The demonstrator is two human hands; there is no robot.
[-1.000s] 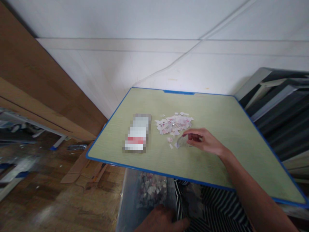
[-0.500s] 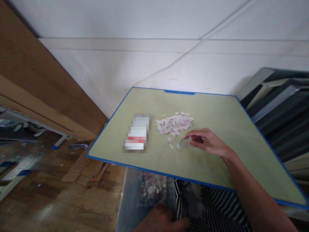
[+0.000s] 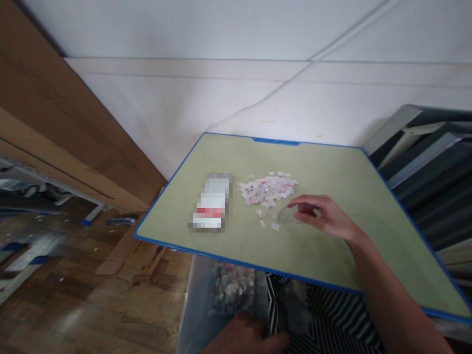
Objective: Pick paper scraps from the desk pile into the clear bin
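My right hand (image 3: 319,214) is just above the green board, thumb and fingers closed on a clear, curved plastic piece (image 3: 286,213) with faint markings; its exact kind I cannot make out. Beyond it lies a pile of small pinkish-white paper scraps (image 3: 267,190). A few loose scraps (image 3: 275,226) rest to its left. Low in the picture, my left hand (image 3: 245,334) is below the board's front edge, by a clear bag of scraps (image 3: 234,287). Its thumb is apart from loosely bent fingers, with nothing visible in them; the fingertips are partly hidden.
The green board (image 3: 324,167) has a blue rim and stands against a white wall. A pixelated rectangular object (image 3: 212,201) lies on its left side. Below are a translucent bin (image 3: 191,300) and flattened cardboard (image 3: 121,255) on the floor. Dark panels (image 3: 435,182) lean at right.
My right hand has shifted slightly right with the clear plastic piece, away from a scrap that now lies bare on the board. My left hand stays where it was.
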